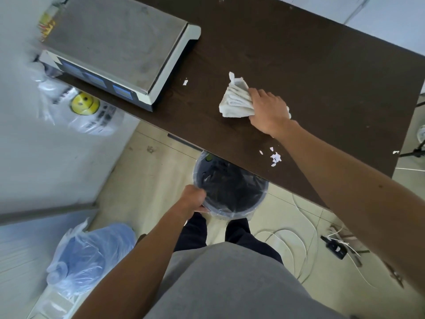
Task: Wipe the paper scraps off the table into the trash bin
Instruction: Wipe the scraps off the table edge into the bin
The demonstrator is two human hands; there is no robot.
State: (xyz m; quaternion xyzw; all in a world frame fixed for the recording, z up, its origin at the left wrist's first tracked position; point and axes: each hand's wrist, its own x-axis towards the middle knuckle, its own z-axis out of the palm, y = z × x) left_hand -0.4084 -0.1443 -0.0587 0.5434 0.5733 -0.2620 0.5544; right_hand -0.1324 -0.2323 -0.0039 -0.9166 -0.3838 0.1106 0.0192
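While we stand at the dark brown table [299, 54], it fills the upper right of our view, with a grey weighing scale [110, 40] sitting on its far left end. Below the near edge, partly tucked under the tabletop, the round trash bin [243, 211] with its black liner sits just in front of our feet. A pale blue plastic bag [92, 254] lies on the floor to our left, and white cables [299, 238] loop over the tiles to our right.

Our right hand [269, 110] presses a bunched white cloth [236, 100] on the tabletop, fingers curled over its near end. Our left hand [192, 200] grips the bin's rim, fingers hooked over the edge.

A cluster of paper scraps [275, 157] lies near the table's front edge, just beside our right forearm. One scrap [185, 82] rests between the scale and the cloth, and another [395, 152] sits at the right edge.
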